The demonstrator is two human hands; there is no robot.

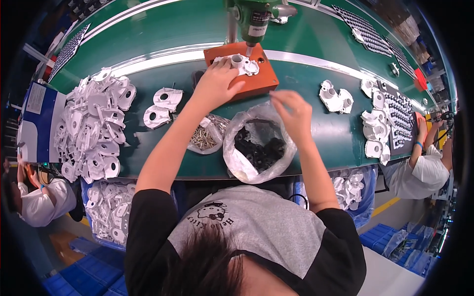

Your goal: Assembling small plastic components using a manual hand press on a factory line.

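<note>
A white plastic housing (251,68) with a round collar lies on an orange fixture block (261,88), under the tip of a green drill-press-like machine (254,22). My left hand (217,83) rests its outstretched fingers on the housing's left side, thumb held apart over the block's front edge. Closer to me and to the right, my right hand (295,116) hovers above the rim of a clear plastic bag (237,163) of small black parts (259,148). Its fingertips are drawn together; whatever they hold is too small to tell. A bag of metal screws (205,137) lies beside my left forearm.
White housings are heaped on the left (94,123), with two loose ones (165,100) alongside. More white parts (335,97) lie right, near a dark tray of small pieces (399,116). Filled bins (111,209) stand below the table edge. Other people (424,170) sit at both sides.
</note>
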